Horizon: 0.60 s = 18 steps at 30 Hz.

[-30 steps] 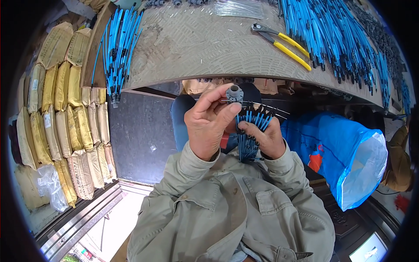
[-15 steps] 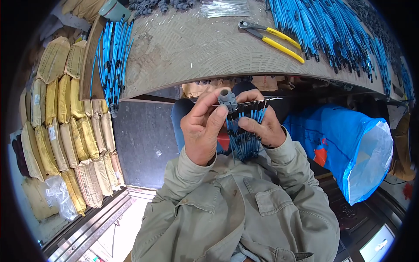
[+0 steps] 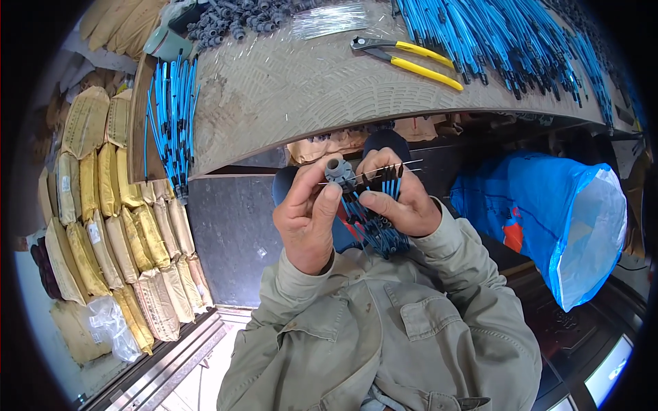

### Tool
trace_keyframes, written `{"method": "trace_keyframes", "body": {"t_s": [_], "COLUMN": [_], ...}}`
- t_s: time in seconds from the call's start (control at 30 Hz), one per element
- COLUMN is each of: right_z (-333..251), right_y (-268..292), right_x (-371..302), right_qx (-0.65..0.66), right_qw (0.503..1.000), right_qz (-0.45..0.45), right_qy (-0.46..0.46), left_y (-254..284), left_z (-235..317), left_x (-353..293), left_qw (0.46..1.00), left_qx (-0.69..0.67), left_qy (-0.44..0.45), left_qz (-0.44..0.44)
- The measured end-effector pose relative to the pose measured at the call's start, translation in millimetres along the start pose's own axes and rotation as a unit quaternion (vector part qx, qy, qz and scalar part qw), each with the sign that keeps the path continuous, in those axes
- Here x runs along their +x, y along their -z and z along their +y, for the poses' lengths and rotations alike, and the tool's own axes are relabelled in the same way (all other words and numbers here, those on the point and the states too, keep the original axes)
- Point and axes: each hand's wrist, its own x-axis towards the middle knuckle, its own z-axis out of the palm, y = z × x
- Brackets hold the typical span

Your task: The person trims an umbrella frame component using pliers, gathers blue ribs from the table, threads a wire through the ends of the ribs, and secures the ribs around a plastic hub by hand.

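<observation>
In front of my chest, my left hand [image 3: 305,222] pinches a grey plastic fitting [image 3: 334,169] between thumb and fingers, its round hollow end tipped up. Close beside it, my right hand [image 3: 410,205] is closed on a bunch of thin blue rods [image 3: 382,231] with black tips, which hang down toward my lap. Thin metal wires [image 3: 410,163] run crosswise past the fitting and the black tips, poking out beyond my right fingers. My fingers hide where wires, rods and fitting meet.
On the table [image 3: 267,103] ahead lie yellow-handled pliers [image 3: 428,67], a large pile of blue rods [image 3: 486,48], a smaller bunch [image 3: 171,127], grey fittings [image 3: 240,17] and loose wires [image 3: 329,20]. A blue bag [image 3: 528,205] stands right; stacked packages [image 3: 130,233] stand left.
The whole view has turned a little. The fitting and both hands sit slightly farther left and lower in it. The rods' black tips now spread apart and point up by my right thumb.
</observation>
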Motion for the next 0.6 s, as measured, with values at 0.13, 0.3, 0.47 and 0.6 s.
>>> {"method": "trace_keyframes", "body": {"t_s": [0.13, 0.3, 0.47, 0.6], "right_z": [-13.7, -23.6, -17.7, -13.7], "right_y": [2.8, 6.5, 1.3, 0.1], "right_x": [6.1, 13.3, 0.6, -10.8], "right_qx": [-0.190, -0.242, -0.238, -0.218], "right_qw": [0.973, 0.956, 0.964, 0.973], "right_qz": [-0.060, -0.092, -0.046, -0.011], "right_qy": [0.117, 0.138, 0.113, 0.074], "left_y": [2.3, 11.3, 1.4, 0.5], "left_z": [2.0, -0.8, -4.5, -5.7], "left_x": [1.3, 3.0, -3.0, -4.3], "left_qw": [0.999, 0.996, 0.996, 0.998], "left_qx": [-0.031, -0.075, -0.083, -0.036], "left_qy": [0.019, 0.034, 0.021, -0.007], "left_qz": [-0.003, -0.020, 0.021, 0.042]}}
